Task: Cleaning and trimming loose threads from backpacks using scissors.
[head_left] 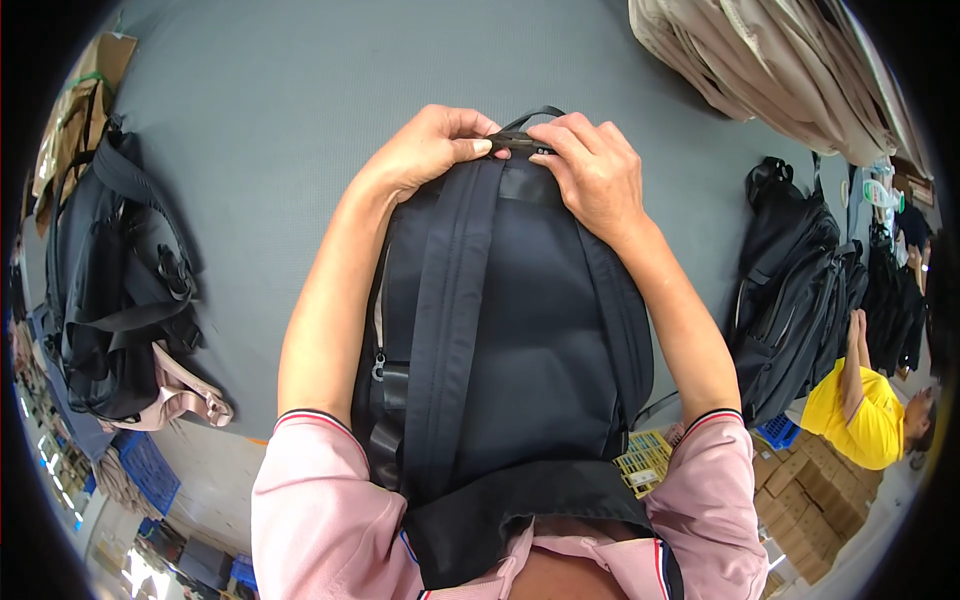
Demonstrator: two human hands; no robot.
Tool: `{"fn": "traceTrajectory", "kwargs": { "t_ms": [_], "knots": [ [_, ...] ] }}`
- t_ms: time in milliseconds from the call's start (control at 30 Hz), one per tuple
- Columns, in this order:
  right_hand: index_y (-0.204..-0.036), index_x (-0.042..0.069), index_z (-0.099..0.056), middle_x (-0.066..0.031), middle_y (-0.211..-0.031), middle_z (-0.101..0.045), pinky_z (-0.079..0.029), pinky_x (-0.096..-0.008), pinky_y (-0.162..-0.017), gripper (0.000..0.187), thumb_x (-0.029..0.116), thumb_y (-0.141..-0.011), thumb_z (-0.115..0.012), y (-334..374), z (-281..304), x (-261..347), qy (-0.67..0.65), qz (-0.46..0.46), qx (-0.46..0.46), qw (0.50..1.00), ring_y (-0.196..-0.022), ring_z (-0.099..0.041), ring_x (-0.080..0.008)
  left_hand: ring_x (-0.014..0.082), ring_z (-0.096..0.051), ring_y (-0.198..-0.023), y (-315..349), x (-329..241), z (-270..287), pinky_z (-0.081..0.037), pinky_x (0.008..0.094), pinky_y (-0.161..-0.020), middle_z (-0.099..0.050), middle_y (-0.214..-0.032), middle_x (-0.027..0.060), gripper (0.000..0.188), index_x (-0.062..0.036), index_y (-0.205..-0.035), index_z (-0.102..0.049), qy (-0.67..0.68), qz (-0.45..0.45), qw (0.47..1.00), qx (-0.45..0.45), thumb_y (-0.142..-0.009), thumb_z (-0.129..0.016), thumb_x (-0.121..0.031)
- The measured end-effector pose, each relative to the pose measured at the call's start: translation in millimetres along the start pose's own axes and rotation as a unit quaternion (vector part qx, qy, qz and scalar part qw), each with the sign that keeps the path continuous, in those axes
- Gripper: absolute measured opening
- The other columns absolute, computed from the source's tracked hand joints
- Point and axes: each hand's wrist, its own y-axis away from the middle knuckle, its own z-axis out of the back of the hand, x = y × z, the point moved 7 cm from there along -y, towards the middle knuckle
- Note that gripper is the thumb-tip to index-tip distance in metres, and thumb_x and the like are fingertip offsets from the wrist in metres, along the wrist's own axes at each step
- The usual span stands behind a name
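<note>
A dark navy backpack (pixel 520 330) lies back side up on the grey table (pixel 300 110), its shoulder strap (pixel 445 320) running down its left half. My left hand (pixel 430 148) pinches the top edge of the backpack by the carry handle (pixel 530 115). My right hand (pixel 590 170) grips the same top edge just to the right, fingers curled over it. Both hands almost touch each other at the handle. A zipper pull (pixel 379 368) hangs on the bag's left side.
A pile of black backpacks (pixel 110 290) with a pink one (pixel 185 395) lies at the table's left. More black backpacks (pixel 800 290) are stacked at the right, beige fabric (pixel 760 70) at the top right. A person in a yellow shirt (pixel 860 410) stands beyond, near cardboard boxes (pixel 820 500).
</note>
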Motion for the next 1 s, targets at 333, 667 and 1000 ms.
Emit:
{"fn": "traceTrajectory", "kwargs": {
  "t_ms": [333,667,1000],
  "knots": [
    [-0.086,0.011,-0.062,0.0024,-0.076,-0.058,-0.04,-0.0288,-0.055,0.017,0.009,-0.069,-0.067,3,-2,8,0.078,0.075,-0.071,0.992,-0.06,-0.054,-0.0141,0.0132,-0.062,-0.086,-2,2,-1,-0.047,0.0244,-0.082,-0.067,-0.089,0.009,0.017,0.0035,-0.099,-0.061,0.001,0.013,1.0,-0.003,-0.085,-0.052,-0.001],
    [-0.089,0.009,-0.062,0.0006,-0.078,-0.059,-0.041,-0.031,-0.057,0.022,0.008,-0.068,-0.07,3,2,5,0.015,0.009,-0.044,0.999,-0.063,-0.055,-0.0195,0.0126,-0.059,-0.086,-1,2,-1,-0.045,0.0253,-0.082,-0.066,-0.089,0.0074,0.017,0.0022,-0.099,-0.06,0.001,0.026,1.0,-0.017,-0.087,-0.051,-0.004],
    [-0.086,0.004,-0.06,-0.0032,-0.073,-0.058,-0.044,-0.0273,-0.059,0.02,0.014,-0.074,-0.072,79,17,-67,-0.225,-0.426,-0.111,0.869,-0.063,-0.052,-0.0109,0.0116,-0.056,-0.086,1,2,-4,-0.044,0.0259,-0.082,-0.063,-0.091,0.0041,0.011,-0.0009,-0.095,-0.058,0.009,0.012,0.997,-0.078,-0.086,-0.054,-0.006]
  ]
}}
